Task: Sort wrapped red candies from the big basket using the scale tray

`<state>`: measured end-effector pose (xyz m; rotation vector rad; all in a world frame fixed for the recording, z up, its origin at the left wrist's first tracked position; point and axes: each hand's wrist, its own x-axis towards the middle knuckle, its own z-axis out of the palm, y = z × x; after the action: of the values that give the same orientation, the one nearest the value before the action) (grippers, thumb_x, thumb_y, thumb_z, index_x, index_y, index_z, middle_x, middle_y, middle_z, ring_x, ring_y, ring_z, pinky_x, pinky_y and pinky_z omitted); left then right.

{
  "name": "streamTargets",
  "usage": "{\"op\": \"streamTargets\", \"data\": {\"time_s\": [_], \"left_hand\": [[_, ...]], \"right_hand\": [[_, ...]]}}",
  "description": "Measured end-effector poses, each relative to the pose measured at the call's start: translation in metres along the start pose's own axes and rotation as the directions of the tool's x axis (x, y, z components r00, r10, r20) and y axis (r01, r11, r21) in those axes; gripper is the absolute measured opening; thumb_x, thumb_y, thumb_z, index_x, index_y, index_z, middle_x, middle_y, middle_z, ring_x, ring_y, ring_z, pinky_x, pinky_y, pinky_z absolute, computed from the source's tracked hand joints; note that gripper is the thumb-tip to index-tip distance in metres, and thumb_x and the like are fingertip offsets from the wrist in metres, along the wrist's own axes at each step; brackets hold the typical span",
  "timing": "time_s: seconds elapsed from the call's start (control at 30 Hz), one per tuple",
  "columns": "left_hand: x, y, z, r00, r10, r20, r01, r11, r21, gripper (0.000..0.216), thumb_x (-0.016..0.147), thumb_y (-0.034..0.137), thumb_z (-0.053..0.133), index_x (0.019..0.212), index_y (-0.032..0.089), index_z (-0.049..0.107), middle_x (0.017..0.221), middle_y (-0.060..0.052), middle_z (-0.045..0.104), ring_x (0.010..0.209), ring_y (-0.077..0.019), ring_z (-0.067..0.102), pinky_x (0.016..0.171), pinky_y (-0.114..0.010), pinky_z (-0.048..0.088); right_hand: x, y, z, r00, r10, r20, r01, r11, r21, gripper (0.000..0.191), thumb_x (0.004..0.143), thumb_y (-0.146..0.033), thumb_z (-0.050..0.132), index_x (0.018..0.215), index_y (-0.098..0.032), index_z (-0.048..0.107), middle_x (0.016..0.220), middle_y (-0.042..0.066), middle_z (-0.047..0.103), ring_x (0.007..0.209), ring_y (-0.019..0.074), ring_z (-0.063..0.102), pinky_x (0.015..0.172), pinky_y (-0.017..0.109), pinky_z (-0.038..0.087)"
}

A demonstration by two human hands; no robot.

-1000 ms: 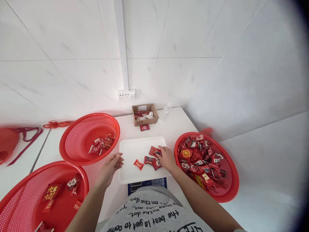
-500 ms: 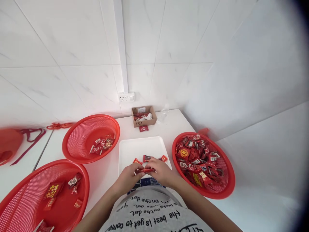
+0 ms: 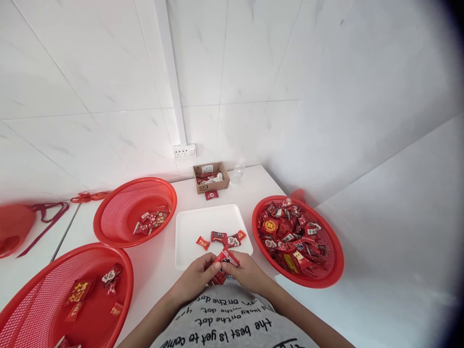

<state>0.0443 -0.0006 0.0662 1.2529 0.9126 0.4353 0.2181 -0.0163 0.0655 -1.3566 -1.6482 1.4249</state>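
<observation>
Close to the grey shirt, my left hand (image 3: 200, 273) and my right hand (image 3: 245, 270) both grip a red candy packet (image 3: 225, 261) with pale lettering, thumbs on its face. The packet is tilted, and the fingers beneath it are hidden. Just beyond, a white tray (image 3: 188, 222) bears several small wrapped candies: an orange-red one (image 3: 203, 242) on the left, a dark red one (image 3: 218, 236) in the middle, and a red-and-white one (image 3: 234, 240) beside it.
To the right stands a red mesh basket (image 3: 339, 263) heaped with red packets. Two red baskets on the left, one farther (image 3: 108, 212) and one nearer (image 3: 21, 299), hold a few packets. Behind the tray sit a cardboard box (image 3: 217, 186), a red packet (image 3: 211, 195) and clear plastic (image 3: 238, 171).
The packet has been tipped up, so its lettered face shows. Both hands have come slightly nearer my body, uncovering more of the candies on the tray. The view has shifted a little.
</observation>
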Motion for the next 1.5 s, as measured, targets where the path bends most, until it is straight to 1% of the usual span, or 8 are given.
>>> {"op": "streamTargets", "data": {"time_s": [0.2,0.4,0.67,0.8,0.97,1.13,1.33,1.5], "left_hand": [[-0.002,0.001,0.005,0.999,0.052,0.005,-0.052,0.992,0.115,0.04,0.083,0.052,0.037,0.075,0.015,0.052,0.067,0.002,0.046,0.065,-0.0127,0.041,0.063,-0.024,0.035],[-0.003,0.003,0.011,0.994,0.078,0.078,-0.085,0.991,0.099,0.037,0.081,0.049,0.044,0.083,0.013,0.053,0.073,0.0,0.051,0.067,-0.013,0.043,0.061,-0.022,0.034],[0.001,0.008,0.016,0.993,-0.064,0.104,0.046,0.985,0.166,0.039,0.074,0.049,0.053,0.085,0.012,0.058,0.075,-0.002,0.058,0.069,-0.0148,0.048,0.063,-0.024,0.037],[0.005,0.01,0.015,0.996,-0.086,0.025,0.081,0.983,0.167,0.037,0.07,0.048,0.058,0.078,0.012,0.059,0.073,-0.002,0.06,0.068,-0.0153,0.049,0.062,-0.024,0.038],[0.006,0.018,0.016,1.0,0.016,-0.026,-0.015,1.0,0.014,0.03,0.072,0.041,0.058,0.079,0.012,0.06,0.074,-0.003,0.062,0.071,-0.0164,0.053,0.065,-0.025,0.04],[0.007,0.023,0.017,0.997,0.066,-0.032,-0.068,0.995,-0.074,0.024,0.077,0.035,0.053,0.081,0.013,0.062,0.074,-0.003,0.063,0.072,-0.0162,0.054,0.066,-0.025,0.042],[0.013,0.015,0.017,0.986,0.122,-0.117,-0.114,0.991,0.069,0.02,0.078,0.029,0.051,0.073,0.013,0.061,0.069,-0.001,0.061,0.066,-0.0144,0.051,0.061,-0.023,0.039],[0.016,0.011,0.015,0.976,0.139,-0.167,-0.119,0.985,0.129,0.02,0.078,0.027,0.05,0.067,0.013,0.06,0.066,-0.001,0.059,0.065,-0.0142,0.05,0.06,-0.023,0.038]], "right_hand": [[-0.01,-0.001,0.003,0.999,-0.032,0.018,0.03,0.994,0.103,0.034,0.083,-0.048,0.042,0.071,-0.017,0.049,0.063,-0.002,0.045,0.059,0.0119,0.04,0.057,0.023,0.034],[-0.015,0.005,0.007,1.0,-0.023,-0.015,0.025,0.989,0.146,0.039,0.086,-0.05,0.033,0.072,-0.017,0.048,0.065,-0.002,0.043,0.061,0.0118,0.04,0.058,0.023,0.034],[-0.016,0.008,0.008,0.997,-0.007,-0.079,0.011,0.998,0.056,0.044,0.087,-0.053,0.028,0.065,-0.018,0.042,0.062,-0.003,0.041,0.059,0.0114,0.039,0.056,0.023,0.033],[-0.014,0.005,0.006,0.993,-0.05,-0.108,0.065,0.989,0.135,0.035,0.085,-0.051,0.037,0.08,-0.018,0.048,0.074,-0.001,0.049,0.069,0.0131,0.046,0.064,0.025,0.039],[-0.012,0.003,0.006,0.989,-0.125,0.078,0.085,0.919,0.385,0.053,0.077,-0.056,0.049,0.114,-0.019,0.044,0.1,0.007,0.056,0.093,0.0197,0.053,0.084,0.035,0.041],[-0.006,-0.001,0.009,0.975,-0.175,0.134,0.112,0.917,0.383,0.052,0.074,-0.058,0.051,0.105,-0.015,0.053,0.1,0.009,0.059,0.095,0.0235,0.053,0.087,0.04,0.04],[0.001,-0.002,0.009,0.988,-0.099,0.116,0.067,0.965,0.253,0.047,0.08,-0.057,0.041,0.088,-0.015,0.06,0.086,0.006,0.062,0.086,0.0215,0.054,0.082,0.036,0.043],[0.006,0.0,0.009,0.989,-0.087,0.118,0.058,0.972,0.227,0.046,0.081,-0.056,0.04,0.092,-0.016,0.06,0.087,0.006,0.062,0.086,0.0213,0.055,0.082,0.036,0.042]]}}
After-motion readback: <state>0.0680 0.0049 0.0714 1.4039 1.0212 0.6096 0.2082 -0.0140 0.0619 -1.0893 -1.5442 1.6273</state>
